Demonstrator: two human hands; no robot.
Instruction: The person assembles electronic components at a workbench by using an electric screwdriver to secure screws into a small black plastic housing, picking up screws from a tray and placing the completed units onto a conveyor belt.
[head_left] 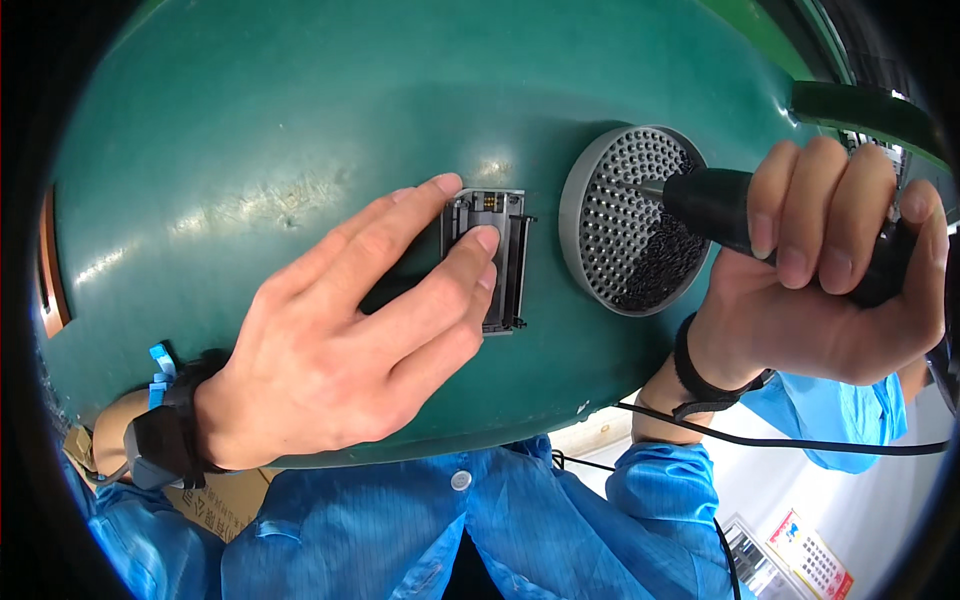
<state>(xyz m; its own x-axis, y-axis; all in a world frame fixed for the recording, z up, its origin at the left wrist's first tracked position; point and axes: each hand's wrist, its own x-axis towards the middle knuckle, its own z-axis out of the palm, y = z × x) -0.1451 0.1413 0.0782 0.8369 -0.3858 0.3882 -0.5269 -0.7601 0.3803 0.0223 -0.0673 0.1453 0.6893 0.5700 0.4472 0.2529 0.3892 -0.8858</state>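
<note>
My left hand [350, 330] rests over a small rectangular black plastic housing [505, 290] lying on the green work surface. One fingertip is at its upper left corner, others press on its middle; the thumb is hidden. Gold contacts [490, 202] show near the housing's upper end. My right hand [825, 230] is wrapped round a black electric screwdriver [710, 205], tilted toward the left. The tip of its metal bit reaches into a round grey tray [577, 235] with a studded or perforated bottom. Many small black screws [665, 265] are heaped on the tray's right side.
The green table [300, 110] curves round in front of me. A black cable [800, 442] runs beside my right wrist, below the table edge. A brown object [50, 260] stands at the far left edge. A cardboard box [225, 500] lies beneath the table at lower left.
</note>
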